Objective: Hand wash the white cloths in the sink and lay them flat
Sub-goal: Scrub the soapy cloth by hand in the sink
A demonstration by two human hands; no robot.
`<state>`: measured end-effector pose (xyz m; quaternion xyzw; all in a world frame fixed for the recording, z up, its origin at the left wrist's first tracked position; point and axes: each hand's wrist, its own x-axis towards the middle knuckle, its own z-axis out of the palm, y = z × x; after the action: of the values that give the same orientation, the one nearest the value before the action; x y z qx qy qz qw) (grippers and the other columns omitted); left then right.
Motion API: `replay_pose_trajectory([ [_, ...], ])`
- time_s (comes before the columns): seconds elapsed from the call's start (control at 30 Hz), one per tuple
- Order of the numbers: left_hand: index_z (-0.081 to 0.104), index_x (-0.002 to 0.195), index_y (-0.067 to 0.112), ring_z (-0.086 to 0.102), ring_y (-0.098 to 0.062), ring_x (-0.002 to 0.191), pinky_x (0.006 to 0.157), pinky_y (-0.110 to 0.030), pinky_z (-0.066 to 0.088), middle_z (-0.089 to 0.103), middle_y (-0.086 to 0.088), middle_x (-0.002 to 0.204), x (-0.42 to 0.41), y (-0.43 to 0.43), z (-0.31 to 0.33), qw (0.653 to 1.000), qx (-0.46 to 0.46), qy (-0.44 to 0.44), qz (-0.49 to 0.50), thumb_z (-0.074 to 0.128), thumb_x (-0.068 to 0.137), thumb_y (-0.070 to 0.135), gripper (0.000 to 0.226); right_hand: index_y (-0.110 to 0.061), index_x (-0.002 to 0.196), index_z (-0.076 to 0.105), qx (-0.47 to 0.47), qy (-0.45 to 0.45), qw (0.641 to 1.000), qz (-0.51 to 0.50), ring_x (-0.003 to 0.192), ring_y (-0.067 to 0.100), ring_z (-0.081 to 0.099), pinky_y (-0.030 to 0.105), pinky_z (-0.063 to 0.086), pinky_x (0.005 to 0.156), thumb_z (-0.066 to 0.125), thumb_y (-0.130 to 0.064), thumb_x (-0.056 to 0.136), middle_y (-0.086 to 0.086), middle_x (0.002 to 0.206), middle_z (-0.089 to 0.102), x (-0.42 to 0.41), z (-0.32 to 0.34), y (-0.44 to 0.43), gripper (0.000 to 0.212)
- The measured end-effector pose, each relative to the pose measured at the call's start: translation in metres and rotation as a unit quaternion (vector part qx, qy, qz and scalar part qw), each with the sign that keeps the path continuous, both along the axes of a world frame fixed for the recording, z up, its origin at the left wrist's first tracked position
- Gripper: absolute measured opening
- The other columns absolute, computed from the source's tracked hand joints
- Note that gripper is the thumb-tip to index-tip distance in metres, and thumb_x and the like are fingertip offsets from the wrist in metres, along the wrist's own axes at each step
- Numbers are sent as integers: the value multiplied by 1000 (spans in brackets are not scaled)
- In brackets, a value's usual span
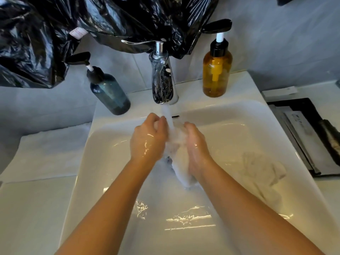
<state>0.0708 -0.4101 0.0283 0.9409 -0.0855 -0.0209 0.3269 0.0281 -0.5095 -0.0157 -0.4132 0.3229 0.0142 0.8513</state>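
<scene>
Under the tap [162, 83] | white cloth [181, 173] is gripped between left hand [147, 142] and right hand [197, 146], fingers curled round it | risk: splash over sink [114, 162] rim (stream strikes bunched cloth)

Two hands: left hand [147, 141], right hand [197, 150]; three white cloths: held cloth [181, 173], basin cloth [263, 168], counter cloth [49, 151]; two bottles: blue bottle [110, 94], amber bottle [216, 74]; one tap [162, 80]
</scene>
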Motion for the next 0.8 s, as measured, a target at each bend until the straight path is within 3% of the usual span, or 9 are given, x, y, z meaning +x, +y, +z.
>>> replay_pose_trajectory([
  [0.07, 58, 91, 25, 61, -25, 65, 57, -36, 52, 62, -1, 71, -23, 1, 3, 999, -9, -11, -41, 32, 89, 47, 33, -12, 112, 71, 49, 10, 999, -17, 85, 28, 68, 34, 50, 72, 49, -52, 98, 12, 92, 73, -1, -2, -4, 48],
  [0.17, 63, 96, 22, 64, -24, 70, 62, -34, 52, 64, -1, 73, -39, -19, 2, 999, 13, -34, -33, 40, 96, 44, 32, -13, 95, 69, 111, 15, 993, 46, 74, 21, 68, 34, 44, 67, 44, -48, 102, 7, 73, 69, -11, 18, 8, 43],
  [0.27, 58, 86, 17, 60, -25, 70, 65, -33, 48, 59, -1, 70, -14, -26, 3, 999, 44, -30, 13, 42, 100, 40, 32, -15, 84, 61, -2, -21, 995, 99, 68, 20, 62, 30, 46, 72, 47, -42, 104, 7, 68, 59, -7, 16, 13, 36],
  [0.33, 60, 94, 16, 61, -32, 77, 74, -40, 53, 63, -7, 81, 6, -13, 8, 998, 58, -7, 20, 39, 100, 40, 32, -15, 82, 61, -94, -2, 991, 99, 64, 23, 54, 32, 44, 64, 54, -42, 99, 9, 69, 56, -4, 19, 7, 33],
  [0.47, 59, 97, 24, 58, -20, 75, 68, -34, 45, 63, -4, 85, 15, 27, 31, 995, 99, 17, -7, 44, 97, 53, 32, -16, 106, 71, -64, -42, 992, 104, 69, 22, 65, 32, 50, 65, 62, -49, 94, 5, 79, 70, -9, 10, -15, 36],
  [0.57, 60, 85, 22, 56, -16, 74, 59, -29, 39, 63, -3, 82, 17, 42, 61, 998, 63, 2, -18, 51, 96, 47, 29, -26, 123, 64, -211, -128, 931, 268, 97, 22, 71, 39, 57, 84, 82, -45, 77, 2, 108, 74, -10, 8, -26, 53],
  [0.63, 63, 84, 18, 60, -19, 79, 63, -28, 44, 65, -3, 81, 18, 42, 75, 999, 42, -7, -32, 55, 94, 44, 29, -28, 118, 64, -325, -116, 876, 336, 99, 20, 71, 38, 59, 88, 86, -27, 74, 0, 107, 74, -12, 8, -28, 49],
  [0.7, 65, 86, 19, 61, -20, 82, 66, -29, 45, 66, -2, 82, 17, 41, 83, 997, 58, -19, -52, 57, 93, 45, 29, -26, 103, 67, -397, -98, 856, 316, 87, 17, 72, 37, 61, 79, 77, -15, 79, 0, 94, 74, -15, 7, -28, 29],
  [0.8, 63, 90, 25, 60, -14, 78, 60, -26, 42, 66, 2, 86, 5, 54, 87, 992, 103, 19, -63, 59, 87, 58, 34, -20, 87, 64, -431, -85, 871, 221, 75, 18, 63, 28, 49, 60, 71, -11, 81, 0, 80, 68, -15, 3, -34, 13],
])
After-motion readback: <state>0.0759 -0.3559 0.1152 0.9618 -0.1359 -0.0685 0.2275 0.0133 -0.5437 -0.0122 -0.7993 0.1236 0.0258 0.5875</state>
